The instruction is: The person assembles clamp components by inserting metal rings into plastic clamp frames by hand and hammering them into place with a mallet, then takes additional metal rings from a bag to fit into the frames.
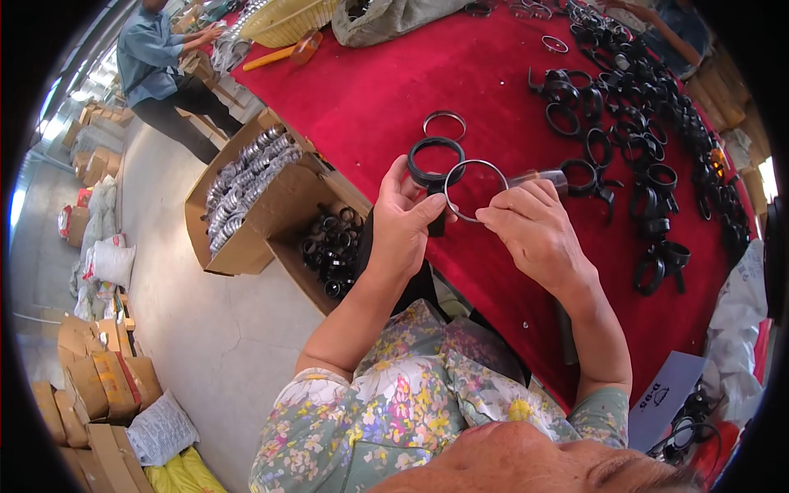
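Left hand [403, 222] was curled in a closed grip round a black plastic ring clamp [434, 164]; thumb lay across the front, fingers wrapped behind, and the clamp's round collar stuck up above the fingertips. Right hand [534, 230] had a tight pinch grip, thumb and forefinger pressed together on the right side of a thin metal ring [475, 191]. That ring sat just in front of the clamp, overlapping its lower right edge; couldn't tell if they actually touched. A clear tube-like piece [542, 177] poked out just above the right knuckles; couldn't tell whether the hand held it.

Both hands were raised above the near edge of the counter [427, 74], which was covered in red cloth. A second metal ring [445, 125] lay flat on the cloth just beyond the clamp. A big scatter of black clamps [633, 115] filled the right side of the counter, well apart from the hands.

Left of the counter, on the floor: one open carton of shiny metal rings [246, 185], and beside it a carton of black parts [331, 242]. Another person [160, 70] stood at the far left end of the counter.
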Tool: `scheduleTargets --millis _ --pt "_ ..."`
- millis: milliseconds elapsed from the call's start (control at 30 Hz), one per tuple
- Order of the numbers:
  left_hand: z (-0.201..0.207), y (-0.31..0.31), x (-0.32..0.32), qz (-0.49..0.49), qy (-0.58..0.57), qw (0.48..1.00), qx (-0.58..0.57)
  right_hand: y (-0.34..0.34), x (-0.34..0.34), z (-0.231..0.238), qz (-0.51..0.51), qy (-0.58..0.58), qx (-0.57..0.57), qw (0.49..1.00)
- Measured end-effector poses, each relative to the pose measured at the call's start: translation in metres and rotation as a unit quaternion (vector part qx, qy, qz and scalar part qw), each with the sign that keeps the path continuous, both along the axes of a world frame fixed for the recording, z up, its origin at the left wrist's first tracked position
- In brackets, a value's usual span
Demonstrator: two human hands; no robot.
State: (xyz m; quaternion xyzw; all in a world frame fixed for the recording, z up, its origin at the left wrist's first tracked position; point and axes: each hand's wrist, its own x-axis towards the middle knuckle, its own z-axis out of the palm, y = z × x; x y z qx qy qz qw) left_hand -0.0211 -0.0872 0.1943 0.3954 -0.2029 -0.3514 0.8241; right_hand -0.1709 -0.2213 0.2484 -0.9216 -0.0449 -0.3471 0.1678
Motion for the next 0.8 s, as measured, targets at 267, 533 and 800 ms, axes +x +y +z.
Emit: scheduleTargets --millis 267,533,800 --pt "0.006 0.012 0.001 -0.037 0.006 0.999 0.035 -0.003 0.002 -0.002 0.014 -0.01 0.024 1.0" --pt "0.008 0.015 0.001 -0.035 -0.02 0.996 0.075 -0.005 -0.003 0.005 0.038 0.016 0.072 0.997" --pt "0.016 0.017 0.0 -0.067 0.028 0.996 0.06 -0.007 -0.009 0.015 0.072 0.099 0.085 0.989"
